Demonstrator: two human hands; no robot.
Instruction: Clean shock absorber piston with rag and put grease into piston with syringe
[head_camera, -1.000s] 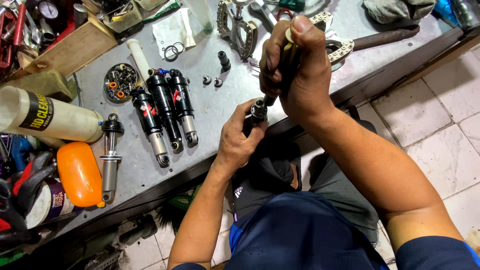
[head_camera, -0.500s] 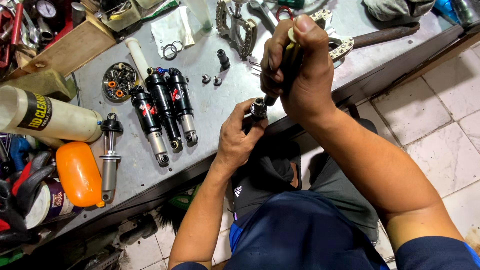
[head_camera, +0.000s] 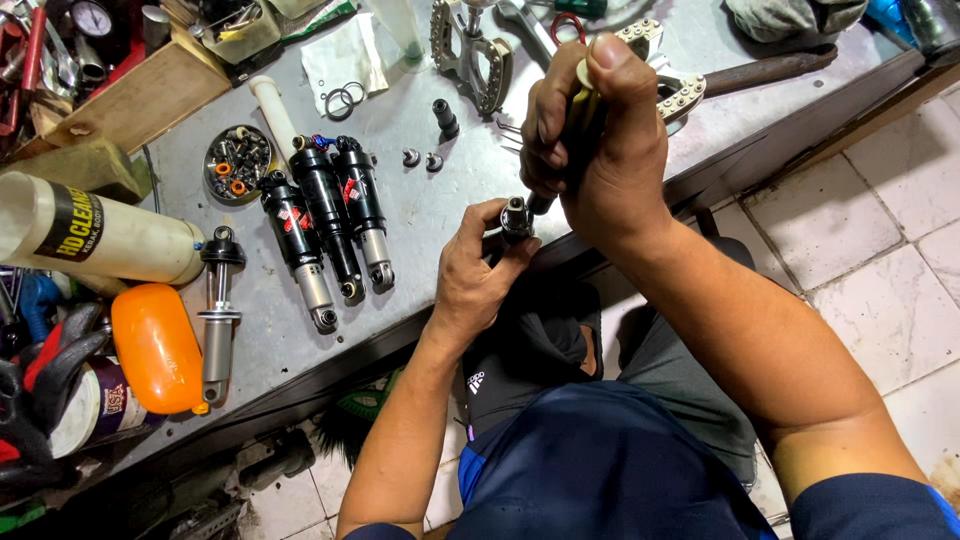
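Gripping a dark-handled tool with a yellowish end (head_camera: 583, 110), the right hand (head_camera: 600, 150) is wrapped in a closed fist around the handle, thumb on top, with the tool's lower end angled down onto a small round black and silver metal part (head_camera: 517, 215). The left hand (head_camera: 478, 270) clamps that part between thumb and fingers, holding it just off the near edge of the grey metal workbench (head_camera: 470, 170), above the person's lap.

On the bench to the left, three black shock absorbers with silver ends (head_camera: 330, 225) lie side by side, touching. A slimmer silver shock with a black top (head_camera: 217, 310) lies well apart from them, just beside a glossy orange plastic container (head_camera: 155, 345). A cream spray bottle with a black label (head_camera: 95, 235) lies on its side near the bench's left end. A small round tray of bolts and washers (head_camera: 236, 160) sits beside a white tube (head_camera: 272, 105), and black rubber rings (head_camera: 342, 100) rest on a clear bag behind.
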